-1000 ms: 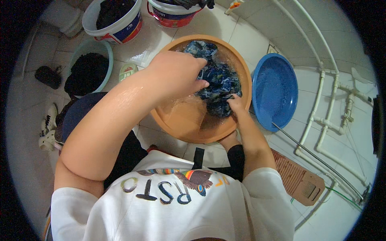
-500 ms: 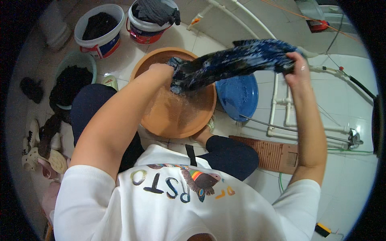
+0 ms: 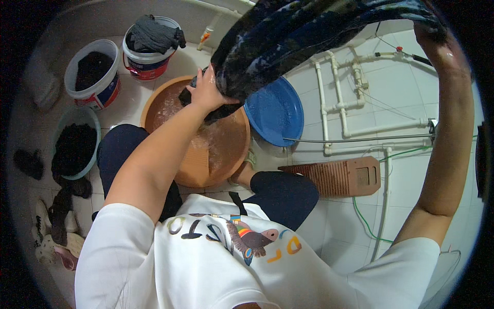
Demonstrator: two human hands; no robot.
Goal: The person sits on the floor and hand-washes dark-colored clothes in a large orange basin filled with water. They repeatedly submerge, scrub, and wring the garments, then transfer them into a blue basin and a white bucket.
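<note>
A long dark blue, patterned, wet piece of cloth (image 3: 293, 38) stretches between my two hands, rising toward the upper right. My left hand (image 3: 208, 90) grips its lower part above the orange-brown basin (image 3: 198, 177), thumb and some fingers spread around the fabric. Water in that basin looks stirred up. High at the right, my right hand (image 3: 440, 49) is closed on the cloth's other end. Part of the cloth goes out of view at the top edge, and what exact kind of garment it is cannot be told.
Beside the orange-brown basin stands a blue basin (image 3: 272, 116), with a metal hose (image 3: 360, 139) at its rim. A brown washboard (image 3: 334, 177) lies right of my knee. Two white buckets (image 3: 77, 92) and a pale tub (image 3: 95, 121) hold dark clothes. White pipes (image 3: 345, 110) run at right.
My right hand has lifted its end of the cloth up and to the right, stretching it longer. The left hand now sits on the cloth with fingers spread wider. The view has shifted.
</note>
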